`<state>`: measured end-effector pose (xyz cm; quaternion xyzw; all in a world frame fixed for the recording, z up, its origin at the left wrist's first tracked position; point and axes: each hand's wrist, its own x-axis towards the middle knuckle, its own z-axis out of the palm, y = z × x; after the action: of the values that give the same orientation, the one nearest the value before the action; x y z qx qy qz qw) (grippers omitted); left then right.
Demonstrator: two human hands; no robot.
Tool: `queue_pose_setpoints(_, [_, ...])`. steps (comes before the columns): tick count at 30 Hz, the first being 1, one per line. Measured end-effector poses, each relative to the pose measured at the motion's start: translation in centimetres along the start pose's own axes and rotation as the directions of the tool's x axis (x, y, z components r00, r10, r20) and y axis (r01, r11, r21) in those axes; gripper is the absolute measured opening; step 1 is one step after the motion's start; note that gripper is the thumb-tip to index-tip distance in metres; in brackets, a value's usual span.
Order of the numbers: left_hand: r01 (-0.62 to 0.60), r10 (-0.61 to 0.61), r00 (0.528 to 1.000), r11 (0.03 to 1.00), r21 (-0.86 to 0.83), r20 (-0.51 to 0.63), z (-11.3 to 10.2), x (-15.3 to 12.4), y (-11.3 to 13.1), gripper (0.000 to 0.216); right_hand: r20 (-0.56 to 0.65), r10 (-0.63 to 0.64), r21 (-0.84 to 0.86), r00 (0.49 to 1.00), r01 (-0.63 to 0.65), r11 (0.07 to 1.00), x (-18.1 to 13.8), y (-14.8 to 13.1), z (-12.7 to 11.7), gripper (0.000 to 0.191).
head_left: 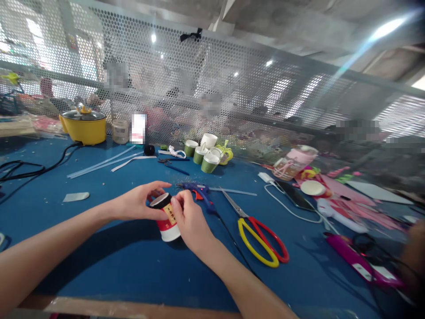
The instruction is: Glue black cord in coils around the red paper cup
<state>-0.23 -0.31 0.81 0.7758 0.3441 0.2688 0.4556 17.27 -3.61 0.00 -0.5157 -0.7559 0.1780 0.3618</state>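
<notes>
Both my hands are closed around a small paper cup (168,221) covered in red and white, with a black band at its top and a yellow strip down its side. My left hand (141,204) grips the black top end from the left. My right hand (189,219) presses its fingers on the yellow strip from the right. The cup lies tilted just above the blue table (109,261). A blue glue gun (202,195) lies directly behind my right hand.
Red-and-yellow scissors (260,237) lie to the right. Green paper cups (206,157) stand at the back, a yellow pot (84,126) at the back left with black cables. A phone (295,195), a pink tool (358,261) and pink scraps crowd the right. A perforated metal screen (232,88) closes the far side.
</notes>
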Motion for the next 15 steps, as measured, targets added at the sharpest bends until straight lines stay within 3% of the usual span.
queue_pose_setpoints(7, [0.058,-0.058,0.998,0.998,0.007,-0.037,1.3,0.1,0.3,0.065,-0.056,-0.071,-0.081,0.996,0.066,0.995,-0.2,-0.1,0.7,0.01])
queue_pose_setpoints(15, [-0.01,0.009,1.0,0.994,-0.105,-0.004,1.0,0.0,0.2,0.064,-0.038,-0.134,-0.089,0.99,0.13,0.987,-0.3,-0.2,0.1,0.012])
